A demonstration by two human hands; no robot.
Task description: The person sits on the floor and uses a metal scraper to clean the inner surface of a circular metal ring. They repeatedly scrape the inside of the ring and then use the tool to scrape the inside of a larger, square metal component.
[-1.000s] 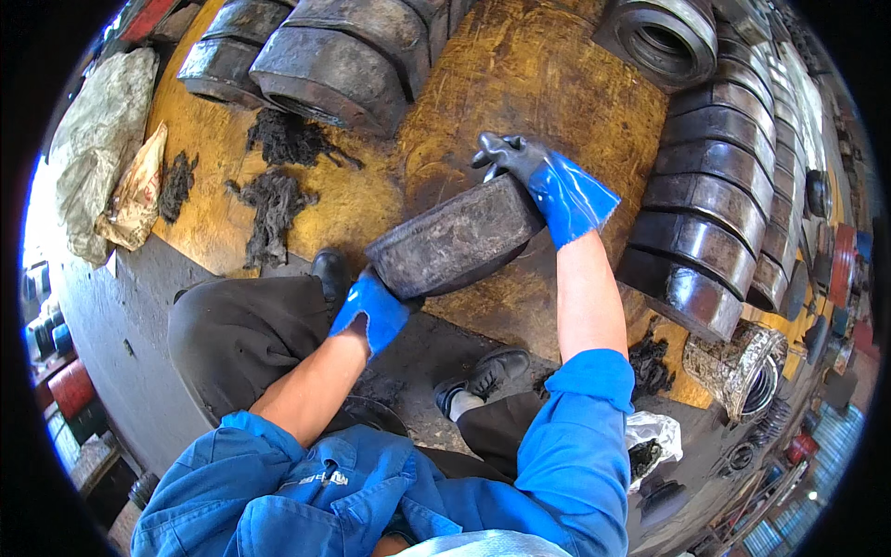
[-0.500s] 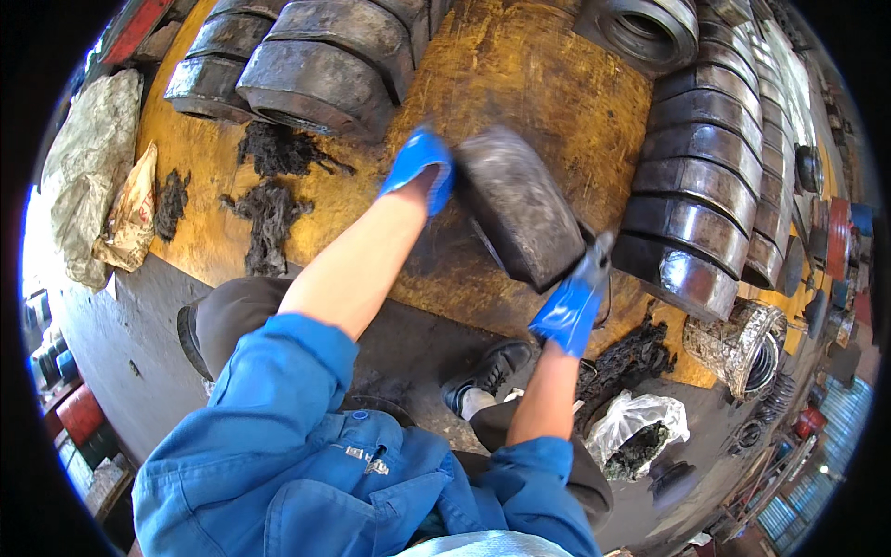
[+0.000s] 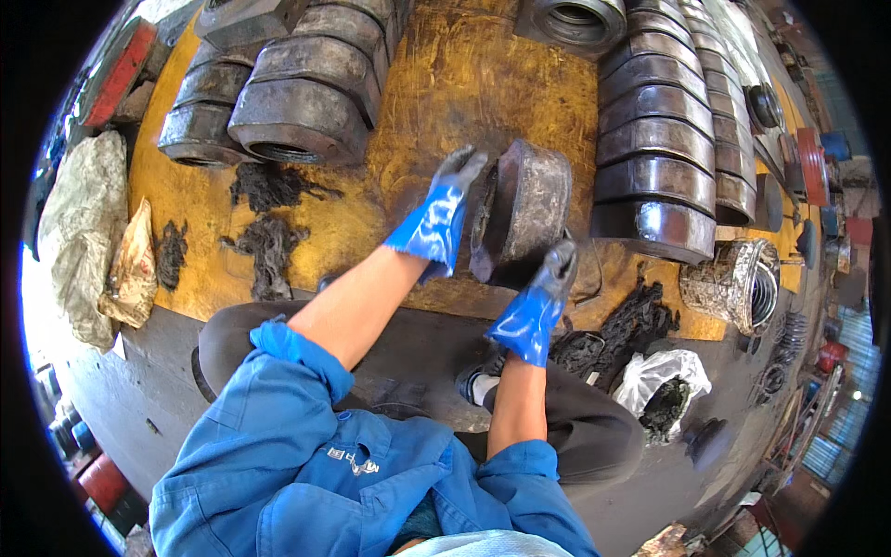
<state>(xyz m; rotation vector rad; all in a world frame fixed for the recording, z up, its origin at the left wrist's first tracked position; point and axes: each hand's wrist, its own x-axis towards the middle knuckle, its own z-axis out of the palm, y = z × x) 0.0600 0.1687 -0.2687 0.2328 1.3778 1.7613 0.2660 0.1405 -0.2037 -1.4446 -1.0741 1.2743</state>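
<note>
A dark, worn metal ring block (image 3: 538,200) with a hollow side stands on the yellow-brown worktop in front of me. My left hand (image 3: 441,213), in a blue glove with dark grey fingers, is just left of the block. Its fingers are stretched out, and a small gap shows between them and the metal. My right hand (image 3: 536,302), gloved the same way, lies at the block's near right corner. Its fingertips seem to rest against that corner, with the thumb apart. The block's underside is hidden.
Rows of similar metal rings (image 3: 654,144) stand at the right, with more rings (image 3: 302,107) at the far left. Black fibrous waste (image 3: 269,255) lies left of my hands. A dirty can (image 3: 729,283) and a plastic bag (image 3: 640,381) are at the near right.
The block has turned from a slanting, blurred position to nearly upright. My left fingers have come away from behind it, and my right hand has shifted left. The view has also shifted.
</note>
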